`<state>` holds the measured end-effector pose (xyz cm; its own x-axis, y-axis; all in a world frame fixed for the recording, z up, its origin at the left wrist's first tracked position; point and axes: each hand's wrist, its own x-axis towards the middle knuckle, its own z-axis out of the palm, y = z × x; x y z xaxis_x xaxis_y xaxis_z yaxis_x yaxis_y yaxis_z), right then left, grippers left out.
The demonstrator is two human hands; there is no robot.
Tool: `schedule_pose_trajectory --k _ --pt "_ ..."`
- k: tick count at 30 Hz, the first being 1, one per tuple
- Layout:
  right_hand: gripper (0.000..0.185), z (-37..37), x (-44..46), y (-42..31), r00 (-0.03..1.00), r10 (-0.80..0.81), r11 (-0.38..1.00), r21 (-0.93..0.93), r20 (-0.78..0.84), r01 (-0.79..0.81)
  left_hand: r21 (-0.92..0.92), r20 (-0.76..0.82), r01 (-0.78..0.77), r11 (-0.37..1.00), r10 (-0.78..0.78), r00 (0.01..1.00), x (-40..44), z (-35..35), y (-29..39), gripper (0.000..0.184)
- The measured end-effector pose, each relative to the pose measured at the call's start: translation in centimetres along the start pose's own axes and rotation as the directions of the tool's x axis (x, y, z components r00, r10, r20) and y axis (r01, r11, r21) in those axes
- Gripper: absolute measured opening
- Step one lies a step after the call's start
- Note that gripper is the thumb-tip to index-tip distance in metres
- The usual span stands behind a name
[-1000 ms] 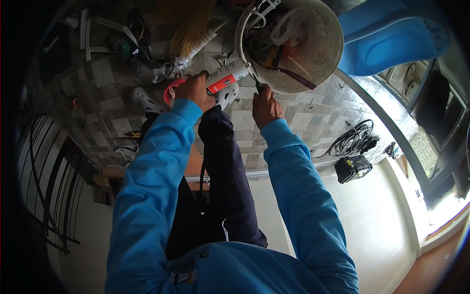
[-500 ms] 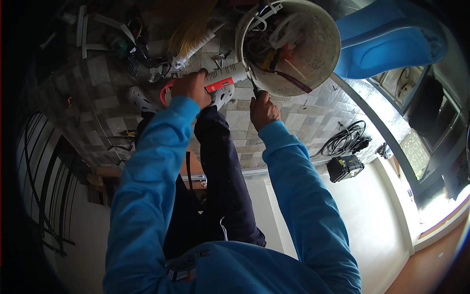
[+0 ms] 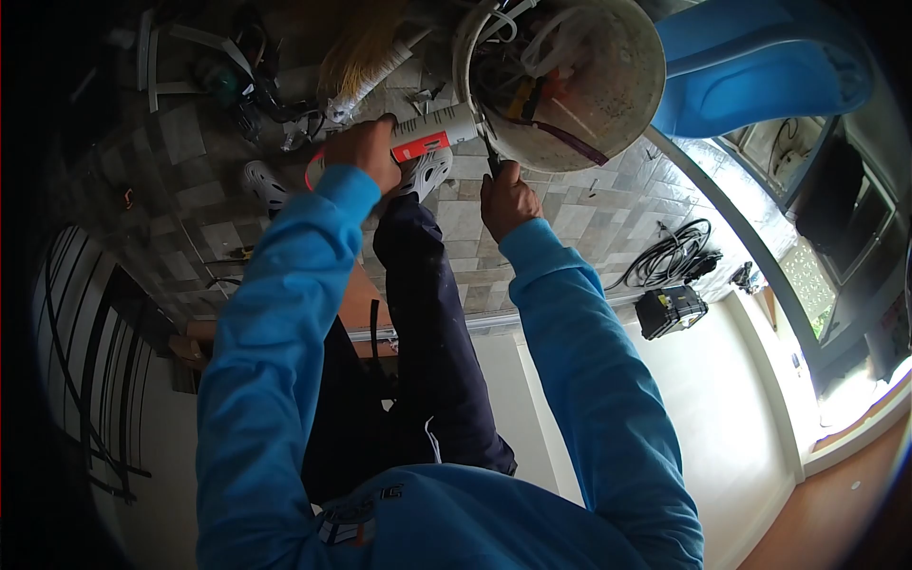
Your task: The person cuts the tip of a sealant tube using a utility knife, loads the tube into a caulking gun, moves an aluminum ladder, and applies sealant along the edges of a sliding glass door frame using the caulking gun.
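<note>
My left hand [image 3: 363,152] is closed around a white and red sealant cartridge [image 3: 432,135], held almost level with its front end pointing right. My right hand [image 3: 510,201] grips a slim, dark-handled knife [image 3: 491,160], pointing up at the cartridge's front end. The blade is small and hard to make out, and I cannot tell whether it touches the nozzle. Both tips meet at the near left rim of a dirty white bucket [image 3: 622,104]. Inside the bucket are cables, clear plastic and a yellow-black tool [image 3: 523,97].
Right of the bucket stands a blue plastic tub [image 3: 760,90]. A straw broom [image 3: 361,57] and a power tool [image 3: 228,81] lie at the upper left. Coiled black cable [image 3: 670,256] and a black case [image 3: 671,313] sit on the tiled floor at right.
Both hands have shifted slightly up and left in view, with the cartridge and knife still held. The bucket appears a little higher as the view tilts.
</note>
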<state>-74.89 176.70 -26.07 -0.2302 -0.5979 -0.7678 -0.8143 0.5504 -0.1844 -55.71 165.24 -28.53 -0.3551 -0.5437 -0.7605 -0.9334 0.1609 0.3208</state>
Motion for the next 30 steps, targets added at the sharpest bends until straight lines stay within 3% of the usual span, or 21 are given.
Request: schedule_pose_trajectory --k 1,2,7,9,10,11,12,15,18,20,21,23,24,25,27,28,30 --pt "0.03 0.0 -0.1 -0.1 1.0 0.011 1.0 0.006 0.019 -0.011 0.017 -0.237 -0.038 0.999 0.04 0.971 -0.6 0.9 0.0 0.034" --pt "0.03 0.0 -0.2 -0.2 1.0 0.008 1.0 0.005 0.019 -0.008 0.079 -0.316 -0.072 0.994 0.093 0.944 -1.1 1.7 0.0 0.034" --pt "0.031 0.1 0.0 -0.1 0.998 0.044 0.999 -0.001 0.043 -0.044 0.086 -0.433 -0.093 0.992 0.121 0.893 -1.1 2.2 0.1 0.033" --pt "0.032 0.3 0.0 -0.2 0.999 0.031 1.0 -0.002 0.026 -0.031 -0.015 -0.266 -0.073 0.997 0.067 0.962 -0.8 1.6 -0.2 0.032" --pt "0.032 0.4 0.3 -0.2 1.0 0.025 1.0 0.003 0.012 -0.025 -0.014 -0.266 -0.071 0.997 0.064 0.962 -0.5 0.4 -0.2 0.032" --pt "0.032 0.5 0.4 -0.2 1.0 0.02 1.0 0.007 -0.003 -0.02 -0.046 0.015 -0.013 0.999 0.014 1.0 0.1 -1.0 -0.3 0.034" --pt "0.032 0.3 0.5 -0.6 1.0 0.018 1.0 0.008 -0.01 -0.017 -0.059 0.289 0.048 0.997 -0.029 0.957 0.6 -2.1 -0.2 0.037" --pt "0.031 0.0 0.3 -0.9 0.995 0.088 0.996 0.001 0.054 -0.089 -0.055 0.311 0.039 0.998 -0.02 0.95 1.2 -2.5 -0.2 0.042" --pt "0.031 0.0 0.1 -0.9 0.995 0.075 0.996 0.038 0.064 -0.078 -0.107 0.104 0.058 0.993 -0.046 0.994 -0.3 -0.9 0.1 0.038" --pt "0.028 -0.2 -0.1 -0.7 1.0 -0.005 0.992 0.129 -0.03 0.009 -0.174 -0.086 0.002 0.985 -0.017 0.996 -1.1 0.1 -0.2 0.036" --pt "0.028 -0.2 -0.3 -0.5 0.999 -0.011 0.991 0.136 -0.037 0.016 -0.166 -0.094 0.002 0.986 -0.018 0.995 -1.3 0.2 -0.7 0.036" --pt "0.025 0.8 -1.1 0.6 0.984 0.092 0.899 0.438 -0.155 -0.015 -0.491 -0.309 -0.32 0.81 0.181 0.934 -2.1 0.7 -2.6 0.035" --pt "0.023 1.7 -1.1 1.3 0.962 0.131 0.866 0.501 -0.238 0.006 -0.603 -0.372 -0.427 0.674 0.236 0.898 -2.5 0.8 -3.3 0.036" --pt "0.025 1.0 -1.7 1.1 0.97 0.195 0.795 0.603 -0.145 -0.07 -0.594 -0.377 -0.43 0.68 0.237 0.895 -3.0 0.4 -3.6 0.036" --pt "0.027 1.2 -2.2 1.1 0.965 0.224 0.752 0.654 -0.139 -0.08 -0.581 -0.45 -0.521 0.625 0.287 0.846 -4.0 -1.0 -4.2 0.036" --pt "0.027 1.0 -2.5 0.8 0.965 0.212 0.75 0.659 -0.153 -0.06 -0.623 -0.412 -0.501 0.6 0.293 0.863 -4.6 -1.8 -4.7 0.036" --pt "0.029 0.5 -3.3 -0.2 0.977 0.202 0.734 0.671 -0.064 -0.107 -0.617 -0.467 -0.541 0.572 0.287 0.836 -6.2 -3.2 -5.1 0.037"
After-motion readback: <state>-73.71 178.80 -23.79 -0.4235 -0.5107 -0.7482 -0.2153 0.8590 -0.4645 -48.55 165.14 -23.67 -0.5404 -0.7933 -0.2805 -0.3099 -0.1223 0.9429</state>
